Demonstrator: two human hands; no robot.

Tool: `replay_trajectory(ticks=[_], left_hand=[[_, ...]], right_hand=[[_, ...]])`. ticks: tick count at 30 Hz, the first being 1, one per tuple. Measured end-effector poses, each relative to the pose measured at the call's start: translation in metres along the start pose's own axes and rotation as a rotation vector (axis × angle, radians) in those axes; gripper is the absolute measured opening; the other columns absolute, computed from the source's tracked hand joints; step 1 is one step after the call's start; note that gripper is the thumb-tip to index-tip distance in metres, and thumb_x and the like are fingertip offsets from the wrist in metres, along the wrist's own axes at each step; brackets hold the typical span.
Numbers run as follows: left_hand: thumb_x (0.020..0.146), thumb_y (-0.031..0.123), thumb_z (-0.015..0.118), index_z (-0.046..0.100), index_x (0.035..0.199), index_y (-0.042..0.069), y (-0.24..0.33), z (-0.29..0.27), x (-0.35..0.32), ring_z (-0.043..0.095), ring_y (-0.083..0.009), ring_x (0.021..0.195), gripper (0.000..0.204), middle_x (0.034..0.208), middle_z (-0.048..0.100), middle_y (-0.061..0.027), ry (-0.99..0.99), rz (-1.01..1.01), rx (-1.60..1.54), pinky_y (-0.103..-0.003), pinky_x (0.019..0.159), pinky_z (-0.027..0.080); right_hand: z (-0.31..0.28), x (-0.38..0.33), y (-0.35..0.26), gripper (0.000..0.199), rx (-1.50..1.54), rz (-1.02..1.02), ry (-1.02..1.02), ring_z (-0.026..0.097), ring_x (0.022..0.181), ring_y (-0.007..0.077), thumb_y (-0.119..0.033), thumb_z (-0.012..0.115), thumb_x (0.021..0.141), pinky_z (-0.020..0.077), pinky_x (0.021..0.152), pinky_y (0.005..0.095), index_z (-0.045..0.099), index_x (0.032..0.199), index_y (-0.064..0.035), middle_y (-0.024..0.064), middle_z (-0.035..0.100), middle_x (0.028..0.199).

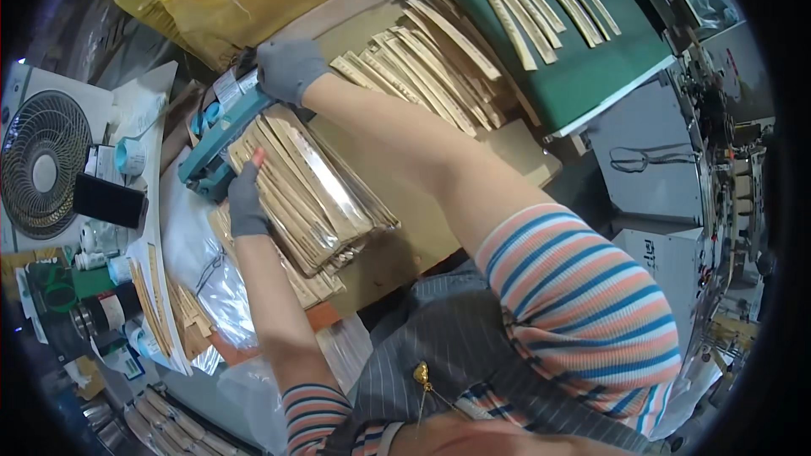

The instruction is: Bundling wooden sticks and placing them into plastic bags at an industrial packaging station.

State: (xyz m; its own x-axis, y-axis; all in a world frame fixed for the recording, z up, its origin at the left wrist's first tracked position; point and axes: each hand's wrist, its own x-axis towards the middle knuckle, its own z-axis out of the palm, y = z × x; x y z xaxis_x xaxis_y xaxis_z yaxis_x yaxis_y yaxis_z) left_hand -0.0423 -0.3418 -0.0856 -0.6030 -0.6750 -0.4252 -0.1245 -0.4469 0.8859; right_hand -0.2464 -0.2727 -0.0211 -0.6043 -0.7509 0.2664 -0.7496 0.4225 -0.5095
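My left hand point(247, 201), in a grey glove with the fingertips bare, holds the side of a clear plastic bag of long, slim paper-sleeved sticks point(296, 173). Its thumb lies on top of the pack; the other fingers are mostly hidden. Against the bag's far-left end stands a teal bag sealer point(224, 137) with a long arm. My right hand point(291, 69), gloved in grey too, reaches across and is closed on the upper end of that arm. More bagged sticks seem to lie under the held pack.
Loose sleeved sticks point(414, 76) are heaped on the table's far side. More lie on a green conveyor belt point(566, 42) at far right. A yellow plastic sack point(228, 0) stands behind. At left are a fan point(46, 165), a dark phone point(110, 201) and a tape roll point(129, 156).
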Motion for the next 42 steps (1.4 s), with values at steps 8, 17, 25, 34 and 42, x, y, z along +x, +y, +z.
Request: replay_trajectory(ticks=[8,17,25,34,42], left_hand=[[0.076,0.037,0.069,0.054,0.113,-0.005,0.035,-0.063,-0.058,0.058,-0.0236,0.094,0.058,0.106,0.060,-0.0142,0.173,0.373,0.769,-0.033,0.086,0.044],[0.081,0.017,0.064,0.060,0.101,0.000,-0.040,0.108,-0.168,0.057,-0.0118,0.078,0.026,0.086,0.063,-0.0065,-0.125,0.600,0.663,-0.025,0.071,0.047],[0.083,0.020,0.064,0.062,0.098,0.000,-0.097,0.142,-0.205,0.051,-0.0061,0.064,0.025,0.078,0.060,-0.0022,-0.261,0.434,0.650,-0.021,0.056,0.041],[0.092,0.035,0.047,0.056,0.103,0.003,-0.148,0.232,-0.193,0.050,-0.0097,0.059,0.034,0.079,0.055,-0.0026,-0.545,-0.562,0.041,-0.023,0.053,0.043],[0.082,0.025,0.059,0.050,0.101,0.001,-0.125,0.212,-0.245,0.057,-0.0306,0.068,0.032,0.077,0.056,-0.0136,-0.304,0.901,0.639,-0.043,0.059,0.042]], right_hand=[[-0.105,-0.189,0.095,0.044,0.020,0.052,0.354,0.047,0.109,0.0366,-0.025,0.049,0.086,0.0381,0.093,0.0411,0.044,0.122,-0.0013,0.0216,0.049,0.118],[-0.100,-0.291,0.173,0.042,1.065,0.707,0.736,0.057,0.068,0.0152,-0.024,0.067,0.079,0.0470,0.052,0.0264,0.049,0.111,-0.0032,0.0073,0.059,0.090],[-0.077,-0.349,0.161,0.009,1.949,0.860,0.667,0.052,0.069,0.0095,-0.018,0.049,0.091,0.0435,0.060,0.0227,0.054,0.093,-0.0103,-0.0007,0.054,0.082],[-0.092,-0.470,0.084,0.013,2.280,1.317,-0.339,0.052,0.058,0.0064,-0.018,0.053,0.090,0.0460,0.052,0.0207,0.054,0.094,-0.0055,0.0025,0.060,0.079],[-0.184,-0.358,0.074,0.036,0.981,0.246,0.054,0.052,0.066,0.0085,-0.022,0.062,0.083,0.0431,0.060,0.0217,0.051,0.107,0.0030,0.0061,0.058,0.076]])
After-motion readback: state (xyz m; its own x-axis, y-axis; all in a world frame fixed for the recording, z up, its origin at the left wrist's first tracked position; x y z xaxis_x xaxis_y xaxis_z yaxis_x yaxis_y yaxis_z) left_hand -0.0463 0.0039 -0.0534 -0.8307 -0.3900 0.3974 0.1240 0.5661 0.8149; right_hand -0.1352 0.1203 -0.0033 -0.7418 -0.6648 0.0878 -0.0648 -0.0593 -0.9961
